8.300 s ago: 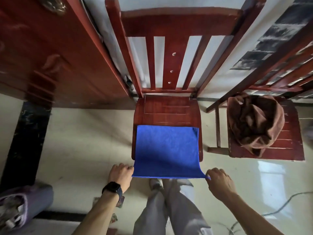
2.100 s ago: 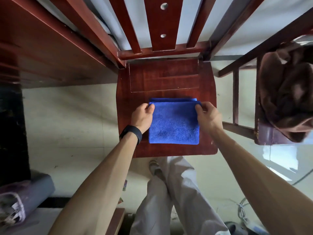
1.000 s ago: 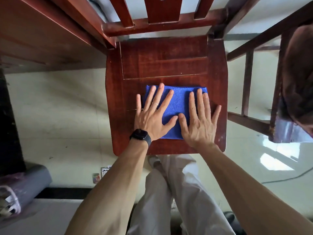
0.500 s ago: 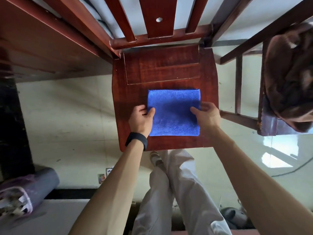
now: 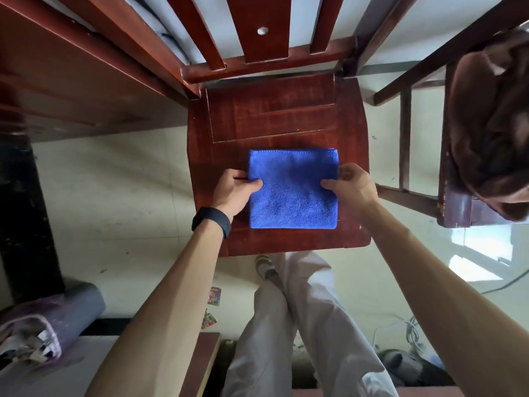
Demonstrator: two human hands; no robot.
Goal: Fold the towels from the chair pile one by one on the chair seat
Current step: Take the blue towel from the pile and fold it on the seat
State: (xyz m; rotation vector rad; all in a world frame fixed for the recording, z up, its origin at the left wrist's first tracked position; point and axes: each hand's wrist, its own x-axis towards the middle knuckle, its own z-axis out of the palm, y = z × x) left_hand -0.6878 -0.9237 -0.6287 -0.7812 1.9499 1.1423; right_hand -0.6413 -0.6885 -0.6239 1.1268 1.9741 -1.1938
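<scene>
One left hand [image 5: 233,190], with one black band [image 5: 211,220] on its wrist, pinches the left edge of the single folded blue towel [image 5: 292,193], thumb on top. The towel lies flat on the front half of the first chair seat [image 5: 274,116], and one right hand [image 5: 353,186] pinches its right edge likewise. Far right, the second chair [image 5: 455,207] carries one heap of brown towels [image 5: 492,118], well apart.

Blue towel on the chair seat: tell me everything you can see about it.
The blue towel is a microfibre-looking cloth with a stitched hem, folded into a near-square. It lies flat on the front half of the wooden chair seat. The left hand pinches its left edge and the right hand its right edge.
</scene>
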